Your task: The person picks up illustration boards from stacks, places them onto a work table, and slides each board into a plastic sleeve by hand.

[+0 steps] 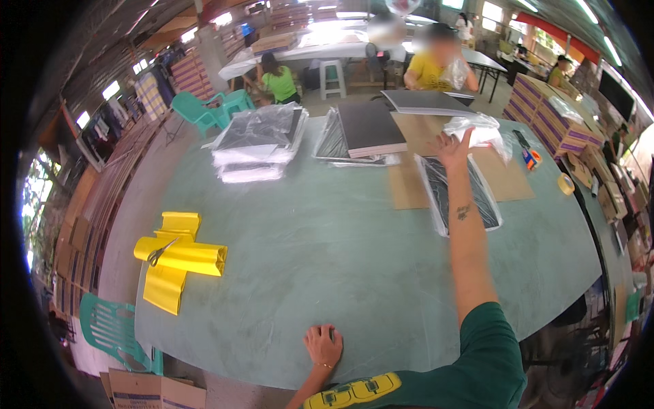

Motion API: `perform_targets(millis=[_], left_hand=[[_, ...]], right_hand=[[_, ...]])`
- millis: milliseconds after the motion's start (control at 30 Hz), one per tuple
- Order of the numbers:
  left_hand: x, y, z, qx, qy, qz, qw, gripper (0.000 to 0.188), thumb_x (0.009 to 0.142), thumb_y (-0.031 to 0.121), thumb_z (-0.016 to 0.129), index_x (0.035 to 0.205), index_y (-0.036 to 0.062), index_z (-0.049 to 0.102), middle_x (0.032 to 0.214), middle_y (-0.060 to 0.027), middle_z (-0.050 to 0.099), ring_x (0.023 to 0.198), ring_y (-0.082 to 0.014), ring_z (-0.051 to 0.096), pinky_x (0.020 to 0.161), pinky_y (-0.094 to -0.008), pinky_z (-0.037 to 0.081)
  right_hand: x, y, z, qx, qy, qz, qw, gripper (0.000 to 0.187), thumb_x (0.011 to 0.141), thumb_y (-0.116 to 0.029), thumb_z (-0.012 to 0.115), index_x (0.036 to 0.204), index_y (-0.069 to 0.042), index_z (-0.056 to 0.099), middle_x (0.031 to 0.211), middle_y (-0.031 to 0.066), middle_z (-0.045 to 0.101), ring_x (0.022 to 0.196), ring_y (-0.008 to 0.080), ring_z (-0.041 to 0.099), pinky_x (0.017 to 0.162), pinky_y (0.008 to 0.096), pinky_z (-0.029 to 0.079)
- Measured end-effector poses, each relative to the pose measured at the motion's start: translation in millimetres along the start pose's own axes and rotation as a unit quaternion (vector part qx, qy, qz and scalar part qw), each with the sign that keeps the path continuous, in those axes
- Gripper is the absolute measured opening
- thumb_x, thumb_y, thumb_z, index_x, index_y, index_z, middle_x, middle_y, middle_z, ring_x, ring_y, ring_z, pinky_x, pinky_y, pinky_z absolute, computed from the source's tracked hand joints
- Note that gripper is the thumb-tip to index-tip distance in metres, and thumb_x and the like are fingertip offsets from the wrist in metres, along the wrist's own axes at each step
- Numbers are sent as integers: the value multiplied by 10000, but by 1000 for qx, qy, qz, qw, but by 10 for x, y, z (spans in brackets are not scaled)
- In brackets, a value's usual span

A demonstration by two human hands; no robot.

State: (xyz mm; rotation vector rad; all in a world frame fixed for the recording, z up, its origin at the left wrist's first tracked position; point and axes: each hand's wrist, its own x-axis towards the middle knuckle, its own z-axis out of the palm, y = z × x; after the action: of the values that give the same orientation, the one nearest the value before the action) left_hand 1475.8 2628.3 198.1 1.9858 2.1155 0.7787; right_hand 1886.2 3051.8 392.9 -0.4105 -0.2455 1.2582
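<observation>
My right arm stretches far across the table, and my right hand [449, 148] is open with its fingers spread. It is at the far end of a dark board in a clear plastic sleeve [437, 183], beside a crumpled white plastic bag [480, 127]. My forearm covers part of the sleeved board. Near the table's front edge my left hand [323, 346] rests with curled fingers. A small dark spot shows between its thumb and finger; what it is, I cannot tell.
The green table [286, 273] bears stacked sleeved boards [255, 140], dark boards [370, 128], brown cardboard [407, 184], a tape dispenser [531, 159], a tape roll [565, 183] and yellow sheeting [180, 255] with scissors [158, 255]. Across the table sits a person in yellow [430, 68].
</observation>
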Motion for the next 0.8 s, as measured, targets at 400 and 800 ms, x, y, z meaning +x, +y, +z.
perform_targets(millis=[400,800], left_hand=[[4,25,-50,0,-14,-2,1000,161,779,222,624,907,126,611,939,-90,540,936,-272,516,813,-418,378],[92,-459,-527,-652,2,-258,713,284,930,339,536,1045,84,588,1026,-10,562,986,-163,526,870,-352,384]], right_hand=[[332,544,117,8,68,-75,995,322,881,-67,576,1178,24,491,1197,168,530,1071,324,551,954,507,464],[-3880,2626,-315,-166,-137,332,919,381,890,-35,600,1257,-12,501,1250,42,546,1149,175,518,942,329,448]])
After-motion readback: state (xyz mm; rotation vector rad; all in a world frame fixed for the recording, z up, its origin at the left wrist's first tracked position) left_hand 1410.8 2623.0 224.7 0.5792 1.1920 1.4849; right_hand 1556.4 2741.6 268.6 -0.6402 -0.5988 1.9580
